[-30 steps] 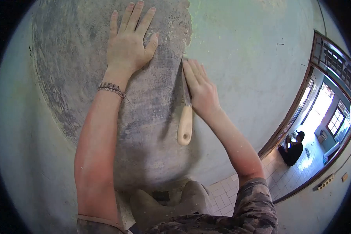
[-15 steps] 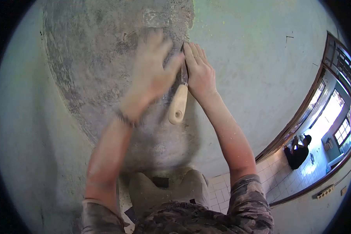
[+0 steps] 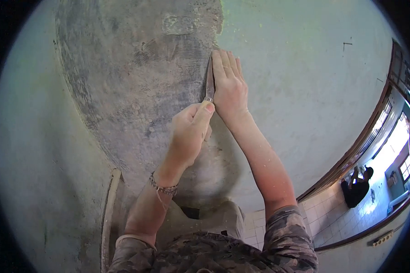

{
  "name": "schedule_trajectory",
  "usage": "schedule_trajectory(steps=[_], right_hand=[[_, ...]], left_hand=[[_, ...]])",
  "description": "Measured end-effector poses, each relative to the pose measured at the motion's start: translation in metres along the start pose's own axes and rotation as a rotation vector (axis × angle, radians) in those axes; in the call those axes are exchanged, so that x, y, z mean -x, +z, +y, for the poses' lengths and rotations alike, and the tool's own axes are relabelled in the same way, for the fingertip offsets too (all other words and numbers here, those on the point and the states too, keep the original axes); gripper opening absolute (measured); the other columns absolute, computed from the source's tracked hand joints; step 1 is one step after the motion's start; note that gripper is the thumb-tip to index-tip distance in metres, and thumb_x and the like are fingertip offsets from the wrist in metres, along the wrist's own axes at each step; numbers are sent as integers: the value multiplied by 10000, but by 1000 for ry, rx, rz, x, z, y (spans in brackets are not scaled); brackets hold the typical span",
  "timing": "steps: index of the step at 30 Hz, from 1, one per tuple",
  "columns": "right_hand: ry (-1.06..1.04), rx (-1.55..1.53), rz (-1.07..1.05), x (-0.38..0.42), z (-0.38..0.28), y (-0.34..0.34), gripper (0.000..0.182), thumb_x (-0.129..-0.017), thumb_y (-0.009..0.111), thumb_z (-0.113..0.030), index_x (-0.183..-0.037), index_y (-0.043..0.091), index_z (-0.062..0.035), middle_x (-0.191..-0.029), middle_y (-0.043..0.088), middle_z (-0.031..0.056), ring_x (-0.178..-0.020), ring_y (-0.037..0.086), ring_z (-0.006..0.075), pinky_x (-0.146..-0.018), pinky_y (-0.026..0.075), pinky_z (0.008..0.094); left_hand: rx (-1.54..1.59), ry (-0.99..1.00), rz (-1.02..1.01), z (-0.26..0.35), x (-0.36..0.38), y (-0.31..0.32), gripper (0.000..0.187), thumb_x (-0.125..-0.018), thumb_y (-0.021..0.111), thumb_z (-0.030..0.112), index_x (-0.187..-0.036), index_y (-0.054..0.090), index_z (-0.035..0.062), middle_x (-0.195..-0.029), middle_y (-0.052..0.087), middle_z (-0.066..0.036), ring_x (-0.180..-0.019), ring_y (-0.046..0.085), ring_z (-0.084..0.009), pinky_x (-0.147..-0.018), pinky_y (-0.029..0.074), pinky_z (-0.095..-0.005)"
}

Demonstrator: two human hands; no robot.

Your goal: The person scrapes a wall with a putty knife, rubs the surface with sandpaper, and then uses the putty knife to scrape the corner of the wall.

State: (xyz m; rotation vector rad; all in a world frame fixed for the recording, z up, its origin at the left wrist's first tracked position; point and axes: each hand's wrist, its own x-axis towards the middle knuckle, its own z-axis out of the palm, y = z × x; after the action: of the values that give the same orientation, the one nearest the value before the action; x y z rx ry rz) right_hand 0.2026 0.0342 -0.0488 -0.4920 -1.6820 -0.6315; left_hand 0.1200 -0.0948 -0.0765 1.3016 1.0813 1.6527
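Note:
My left hand [image 3: 189, 132] is closed around the pale wooden handle [image 3: 205, 132] of a scraper, its thumb lying along the top near the metal collar. The scraper's blade [image 3: 209, 82] points up the wall and shows as a narrow dark strip. Flat against the right side of the blade, my right hand [image 3: 231, 82] has its fingers stretched upward, their tips near the blade's upper end. My right thumb is hidden. Both hands are at the border between a bare, rough grey patch [image 3: 132, 82] and the green painted wall [image 3: 305, 100].
A wooden-framed opening [image 3: 357, 145] on the right shows another room, where a person in dark clothes [image 3: 356, 187] sits on the tiled floor [image 3: 325, 218]. A socket strip [image 3: 382, 239] is mounted low on the right. A light vertical strip [image 3: 108, 218] stands at lower left.
My left hand, blurred and off the handle before, has come down and closed around it. My right hand stays on the blade. The view has shifted slightly.

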Motion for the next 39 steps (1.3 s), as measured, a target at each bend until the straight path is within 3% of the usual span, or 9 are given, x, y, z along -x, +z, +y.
schedule_trajectory(steps=[3, 5, 9, 11, 12, 15, 17, 39], right_hand=[[-12, 6, -33, 8, 2, 0, 467, -821, 511, -73, -1266, 493, 66, -1278, 530, 226, -1226, 486, 396, -1057, 372, 500], [-25, 14, -42, 5, 8, 2, 468, -819, 513, -74, -1264, 496, 67, -1280, 530, 225, -1228, 483, 396, -1060, 369, 498], [-14, 12, -24, -5, 12, -1, 493, -806, 510, -64, -1279, 486, 73, -1287, 526, 227, -1233, 481, 395, -1071, 357, 497], [-33, 8, -30, -2, 12, 0, 501, -802, 510, -62, -1283, 483, 74, -1290, 525, 229, -1235, 480, 394, -1073, 354, 496], [-32, 15, -28, -3, 12, 1, 501, -802, 511, -65, -1284, 486, 70, -1293, 525, 229, -1239, 479, 391, -1074, 354, 496], [-26, 17, -22, -15, 14, -2, 503, -800, 516, -72, -1285, 490, 62, -1291, 527, 231, -1240, 480, 387, -1074, 355, 493], [-12, 9, -27, -13, 12, -4, 506, -799, 520, -77, -1285, 491, 58, -1287, 530, 232, -1238, 482, 386, -1073, 357, 491], [-117, 118, -95, -30, 15, -10, 481, -804, 523, -100, -1257, 494, 60, -1265, 541, 220, -1226, 488, 366, -1054, 384, 463]], left_hand=[[-7, 40, 42, -6, 5, 5, 356, -976, 521, 302, -731, 550, 46, -525, 407, 45, -436, 362, -31, -395, 264, -236], [-52, 23, 26, -4, -1, 8, 349, -995, 479, 313, -994, 567, -25, -457, 388, 23, -310, 261, -51, -298, 183, -233], [-48, 53, 29, 7, -3, 13, 348, -996, 472, 310, -979, 569, -24, -461, 399, 19, -311, 272, -51, -299, 180, -230], [16, 2, 59, 3, 5, 13, 382, -974, 526, 288, -662, 505, 68, -520, 419, 45, -434, 358, -36, -390, 263, -242], [17, 8, 60, 5, 2, 13, 382, -974, 526, 288, -662, 505, 68, -520, 419, 45, -434, 358, -36, -390, 263, -242], [20, 20, 33, 10, -10, 12, 355, -976, 525, 286, -708, 542, 53, -521, 417, 45, -424, 348, -32, -381, 251, -237], [37, 52, 11, 10, -10, 15, 352, -989, 485, 311, -999, 570, -30, -477, 418, 14, -316, 282, -50, -301, 197, -224], [178, -45, 12, 21, -4, 20, 326, -983, 490, 303, -1033, 554, -13, -514, 471, -32, -291, 286, -76, -278, 195, -243]])
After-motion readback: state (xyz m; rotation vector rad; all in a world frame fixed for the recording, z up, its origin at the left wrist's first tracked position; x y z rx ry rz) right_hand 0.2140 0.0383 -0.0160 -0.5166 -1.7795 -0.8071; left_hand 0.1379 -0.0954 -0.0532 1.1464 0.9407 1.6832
